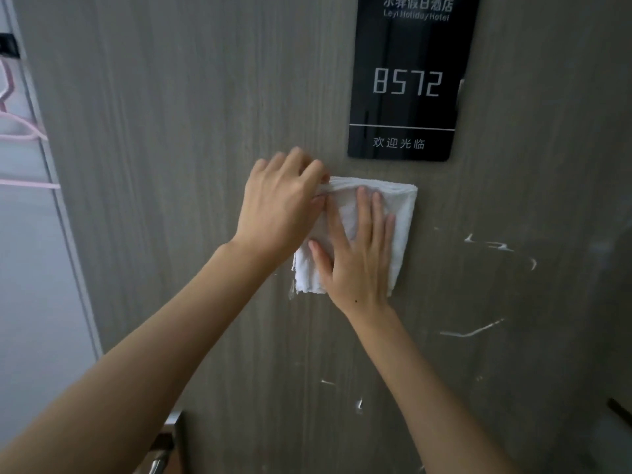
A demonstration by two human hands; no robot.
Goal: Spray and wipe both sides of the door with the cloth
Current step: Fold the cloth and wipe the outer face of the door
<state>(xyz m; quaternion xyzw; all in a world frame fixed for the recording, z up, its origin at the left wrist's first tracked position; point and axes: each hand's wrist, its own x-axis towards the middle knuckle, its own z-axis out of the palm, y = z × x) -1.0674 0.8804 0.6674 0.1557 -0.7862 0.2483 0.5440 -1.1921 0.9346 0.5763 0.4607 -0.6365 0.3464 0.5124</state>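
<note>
A grey wood-grain door (191,131) fills the view. A folded white cloth (400,213) lies flat against it, just below a black room-number plate. My right hand (359,258) presses the cloth to the door with straight, spread fingers. My left hand (277,206) is at the cloth's upper left corner, its fingertips curled onto the folded edge. Thin white foam streaks (472,331) mark the door to the right of and below the cloth. No spray bottle is in view.
The black plate (403,80) reads 8572 and sits above the cloth. The door's left edge (65,213) borders a pale wall with pink hangers (20,131). A metal door handle (160,453) shows at the bottom left.
</note>
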